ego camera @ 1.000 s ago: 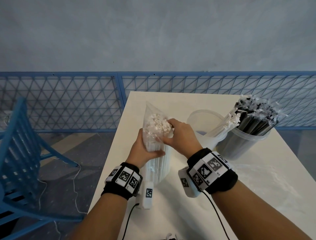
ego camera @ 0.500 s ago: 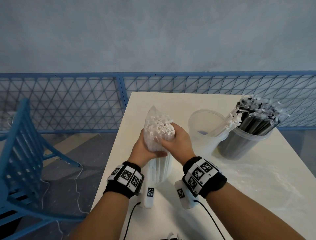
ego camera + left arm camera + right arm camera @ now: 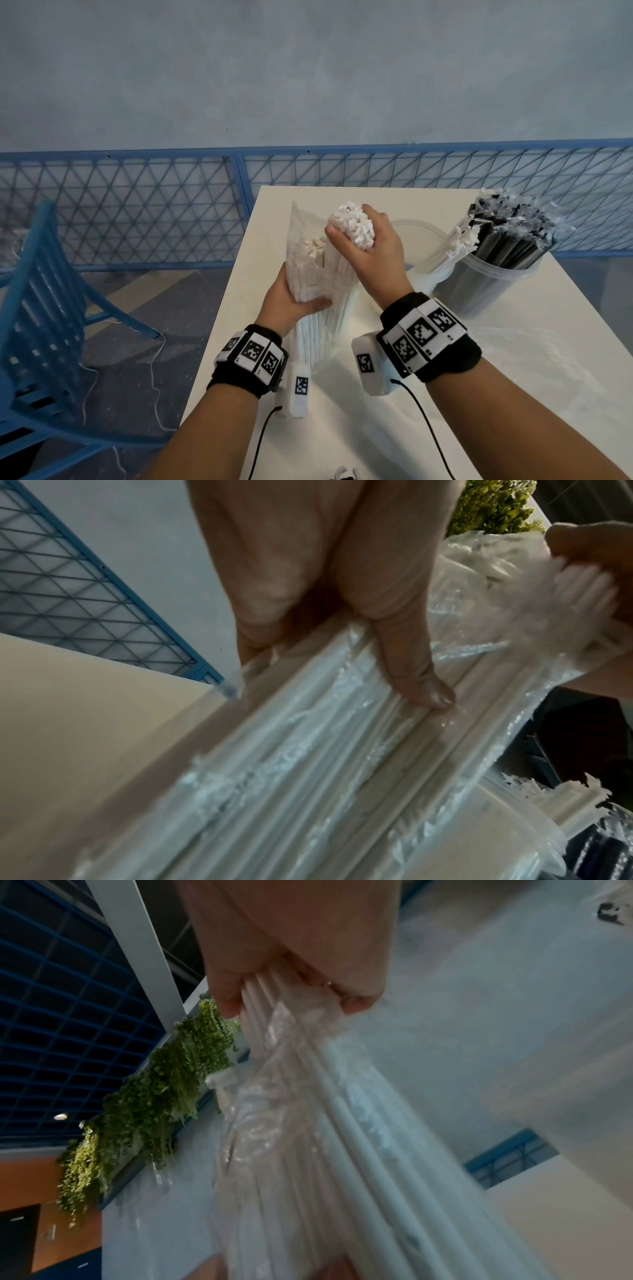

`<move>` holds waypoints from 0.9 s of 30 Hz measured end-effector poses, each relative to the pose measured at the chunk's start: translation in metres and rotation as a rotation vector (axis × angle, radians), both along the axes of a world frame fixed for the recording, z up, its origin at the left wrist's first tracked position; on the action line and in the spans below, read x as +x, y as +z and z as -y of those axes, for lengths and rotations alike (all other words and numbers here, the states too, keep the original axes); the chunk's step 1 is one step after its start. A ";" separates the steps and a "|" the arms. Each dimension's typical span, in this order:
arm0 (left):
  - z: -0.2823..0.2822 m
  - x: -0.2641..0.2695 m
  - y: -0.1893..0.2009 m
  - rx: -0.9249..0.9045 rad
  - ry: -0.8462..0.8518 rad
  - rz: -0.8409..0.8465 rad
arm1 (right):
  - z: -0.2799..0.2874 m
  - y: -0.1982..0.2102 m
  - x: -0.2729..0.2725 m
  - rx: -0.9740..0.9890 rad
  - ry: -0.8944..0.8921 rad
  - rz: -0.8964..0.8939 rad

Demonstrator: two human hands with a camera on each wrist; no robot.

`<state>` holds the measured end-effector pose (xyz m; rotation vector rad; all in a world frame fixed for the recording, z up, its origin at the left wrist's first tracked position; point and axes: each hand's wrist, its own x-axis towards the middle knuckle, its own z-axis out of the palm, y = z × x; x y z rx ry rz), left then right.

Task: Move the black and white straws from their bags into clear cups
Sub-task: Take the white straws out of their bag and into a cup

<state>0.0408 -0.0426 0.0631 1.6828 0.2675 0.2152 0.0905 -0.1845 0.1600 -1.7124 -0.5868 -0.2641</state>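
Since a second ago my right hand [image 3: 368,245], clamped on the white straws [image 3: 351,224], had lifted them upright from the bag [image 3: 305,270] my left hand [image 3: 291,301] gripped, left of the emptier cup [image 3: 416,240].

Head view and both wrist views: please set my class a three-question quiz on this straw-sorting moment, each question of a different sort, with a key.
1. True or false: the right hand grips a bunch of white paper-wrapped straws partly lifted out of the clear plastic bag.
2. Which does the left hand hold? A) the clear plastic bag of white straws B) the clear round plastic cup of black straws C) nothing
3. Fill in: the second clear cup, behind the right hand, holds a few ______ straws.

Key: 1 true; 2 A; 3 white
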 end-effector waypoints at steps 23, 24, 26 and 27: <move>-0.001 0.000 0.000 0.029 -0.011 -0.033 | -0.001 0.008 -0.009 0.197 0.077 -0.078; -0.001 0.000 0.000 0.037 -0.018 -0.040 | 0.002 0.016 -0.006 0.207 0.076 -0.065; 0.000 -0.001 0.001 0.052 -0.024 -0.044 | 0.007 0.030 -0.003 0.219 0.099 -0.050; 0.000 0.000 0.002 0.058 -0.014 -0.043 | 0.009 0.034 -0.002 0.208 0.132 -0.055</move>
